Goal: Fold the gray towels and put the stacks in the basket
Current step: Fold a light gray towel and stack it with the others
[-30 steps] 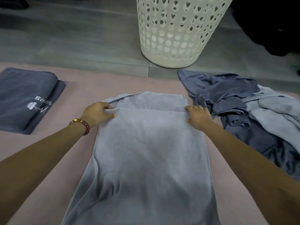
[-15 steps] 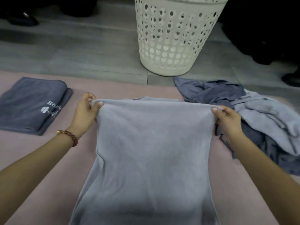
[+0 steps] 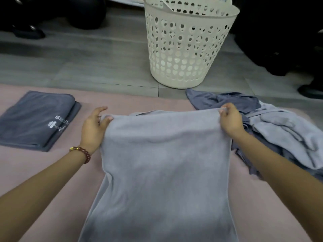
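Observation:
A light gray towel [image 3: 162, 165] stretches from the frame's bottom edge up to both my hands, its far edge raised above the pink mat. My left hand [image 3: 93, 127] pinches the far left corner, thumb on top. My right hand [image 3: 229, 120] grips the far right corner. A folded dark gray towel [image 3: 35, 119] with white lettering lies on the mat at the left. A heap of unfolded gray towels [image 3: 272, 124] sits at the right. The white perforated basket [image 3: 185, 44] stands on the floor beyond the mat.
The pink mat [image 3: 43, 168] covers the near floor; gray floor tiles [image 3: 78, 67] lie beyond it. Dark shoes and dark shapes [image 3: 28, 30] sit at the far left, and another dark shoe [image 3: 311, 91] at the far right.
Both hands have lifted the towel's far edge off the mat and pulled it taut. The view has tilted up, showing the basket's rim.

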